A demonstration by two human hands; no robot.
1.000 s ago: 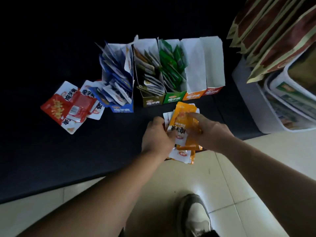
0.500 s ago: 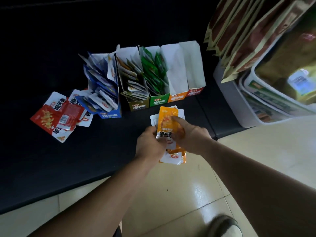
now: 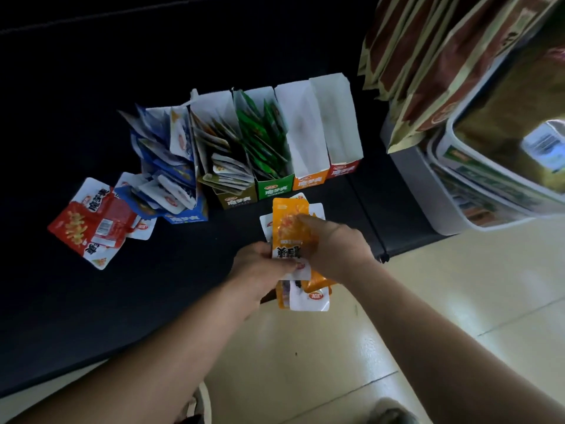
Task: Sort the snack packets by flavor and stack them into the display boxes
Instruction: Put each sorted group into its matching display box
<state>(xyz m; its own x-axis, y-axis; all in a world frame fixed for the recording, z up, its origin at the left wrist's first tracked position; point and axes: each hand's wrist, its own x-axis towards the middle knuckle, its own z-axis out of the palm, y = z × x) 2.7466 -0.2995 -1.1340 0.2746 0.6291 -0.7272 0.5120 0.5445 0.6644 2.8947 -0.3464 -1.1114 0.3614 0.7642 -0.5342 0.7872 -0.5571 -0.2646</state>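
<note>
Both hands hold a stack of orange snack packets over the front edge of the dark surface. My left hand grips the stack from the left; my right hand pinches it from the right, thumb on the top packet. Behind stand five display boxes in a row: a blue box overflowing with blue packets, an olive box with packets, a green box with green packets, an orange box and a red box, both showing only white insides. Red packets lie loose at the left.
The dark surface ends in a front edge over a pale tiled floor. At the right stands a white bin with large brown and gold bags leaning above it. A shoe shows at the bottom.
The view has swung slightly, so the boxes sit a little further left. Both hands keep the orange stack, with the right thumb sliding over the top packet.
</note>
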